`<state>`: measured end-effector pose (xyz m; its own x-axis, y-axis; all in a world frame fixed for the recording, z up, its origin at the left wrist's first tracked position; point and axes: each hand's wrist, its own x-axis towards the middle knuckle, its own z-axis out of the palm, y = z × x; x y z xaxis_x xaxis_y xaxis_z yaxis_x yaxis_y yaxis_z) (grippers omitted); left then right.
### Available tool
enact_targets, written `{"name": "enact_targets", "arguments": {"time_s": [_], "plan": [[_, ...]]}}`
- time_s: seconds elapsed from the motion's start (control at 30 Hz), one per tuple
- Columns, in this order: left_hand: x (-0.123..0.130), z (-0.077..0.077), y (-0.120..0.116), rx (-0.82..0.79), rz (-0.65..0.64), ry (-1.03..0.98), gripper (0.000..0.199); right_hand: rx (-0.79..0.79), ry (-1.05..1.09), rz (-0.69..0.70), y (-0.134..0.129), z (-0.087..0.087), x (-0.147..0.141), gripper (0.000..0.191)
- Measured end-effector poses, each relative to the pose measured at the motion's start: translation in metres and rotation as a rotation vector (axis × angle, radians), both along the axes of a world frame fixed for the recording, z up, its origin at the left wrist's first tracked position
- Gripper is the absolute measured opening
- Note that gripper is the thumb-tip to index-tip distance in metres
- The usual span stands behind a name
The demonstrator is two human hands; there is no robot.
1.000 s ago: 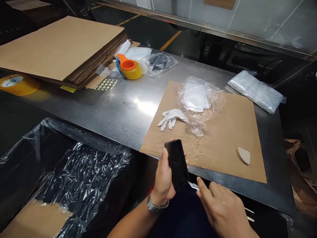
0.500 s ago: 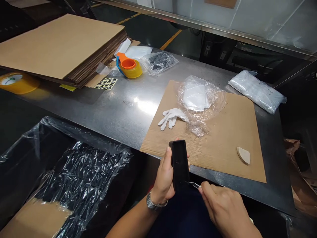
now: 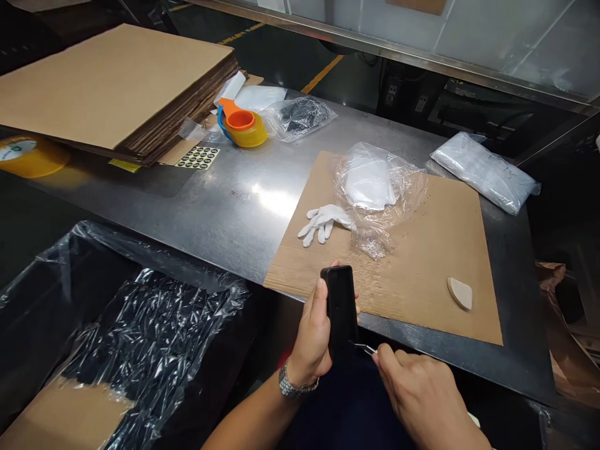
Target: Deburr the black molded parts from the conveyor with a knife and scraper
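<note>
My left hand (image 3: 313,337) is closed around a long black plastic case (image 3: 340,306), thumb on its left side and fingertips showing on the right. The case is tilted with its hollow side towards me. In my right fist (image 3: 424,390) is a thin metal-tipped hand tool (image 3: 364,347); most of its handle is hidden, but a pale end shows behind the hand. The tip meets the lower right edge of the case, though exact contact is hard to see. Beyond my hands, a white glove (image 3: 325,223) lies on a cardboard sheet (image 3: 422,262) beside a clear plastic bag (image 3: 375,234).
A beige quarter-round block (image 3: 460,293) sits on the cardboard's right. Behind are a wrapped bundle (image 3: 485,172), a tape dispenser (image 3: 244,128), a sticker sheet (image 3: 198,158) and stacked cardboard (image 3: 117,81). A container lined with plastic film (image 3: 154,350) stands at lower left.
The tool and my right hand have shifted very slightly left and down along the case's edge. My left hand holds the case almost unchanged.
</note>
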<state>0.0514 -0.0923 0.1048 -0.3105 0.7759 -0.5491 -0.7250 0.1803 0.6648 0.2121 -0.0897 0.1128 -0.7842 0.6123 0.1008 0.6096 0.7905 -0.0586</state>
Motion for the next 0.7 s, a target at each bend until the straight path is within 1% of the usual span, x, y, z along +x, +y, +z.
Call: {"name": "enact_targets", "arguments": {"time_s": [0.1,0.17,0.2,0.23,0.27,0.33,0.37,0.4,0.43,0.47,0.5,0.53,0.57,0.6,0.67,0.7], "plan": [[0.001,-0.001,0.0,0.002,0.012,0.044,0.056,-0.089,0.018,-0.043,0.002,-0.005,0.0,0.038],[0.001,-0.003,-0.001,0.006,0.018,0.072,0.055,-0.252,0.017,-0.107,0.006,-0.009,0.0,0.038],[0.001,-0.004,-0.001,0.012,0.023,0.082,0.054,-0.395,0.028,-0.147,0.008,-0.011,0.0,0.038],[0.0,-0.005,-0.001,0.021,0.026,0.086,0.054,-0.595,0.054,-0.185,0.01,-0.014,0.0,0.039],[0.0,-0.005,-0.001,0.032,0.029,0.082,0.054,-0.848,0.098,-0.224,0.012,-0.016,0.001,0.04],[-0.001,-0.006,0.001,0.055,0.037,0.045,0.054,-1.426,0.228,-0.286,0.015,-0.022,0.003,0.044],[-0.002,-0.006,0.002,0.064,0.041,0.013,0.054,-1.68,0.303,-0.306,0.015,-0.024,0.004,0.046],[-0.002,-0.006,0.004,0.07,0.044,-0.027,0.053,-1.866,0.376,-0.326,0.015,-0.026,0.005,0.048],[-0.003,-0.006,0.005,0.072,0.048,-0.073,0.051,-1.968,0.448,-0.354,0.016,-0.028,0.006,0.048],[-0.004,-0.007,0.007,0.066,0.05,-0.119,0.049,-1.986,0.521,-0.386,0.017,-0.03,0.007,0.048],[-0.005,-0.007,0.008,0.048,0.052,-0.163,0.047,-1.933,0.586,-0.426,0.02,-0.031,0.009,0.047],[-0.006,-0.007,0.009,0.02,0.047,-0.208,0.045,-1.824,0.634,-0.476,0.024,-0.032,0.01,0.046],[-0.007,-0.008,0.009,-0.013,0.033,-0.254,0.045,-1.669,0.65,-0.525,0.03,-0.034,0.012,0.044],[-0.007,-0.008,0.009,-0.048,0.011,-0.299,0.047,-1.455,0.615,-0.561,0.037,-0.037,0.015,0.042],[-0.009,-0.009,0.01,-0.096,-0.043,-0.383,0.053,-0.962,0.446,-0.588,0.054,-0.047,0.021,0.036],[-0.009,-0.009,0.009,-0.107,-0.073,-0.417,0.055,-0.748,0.352,-0.588,0.063,-0.053,0.024,0.033]]}}
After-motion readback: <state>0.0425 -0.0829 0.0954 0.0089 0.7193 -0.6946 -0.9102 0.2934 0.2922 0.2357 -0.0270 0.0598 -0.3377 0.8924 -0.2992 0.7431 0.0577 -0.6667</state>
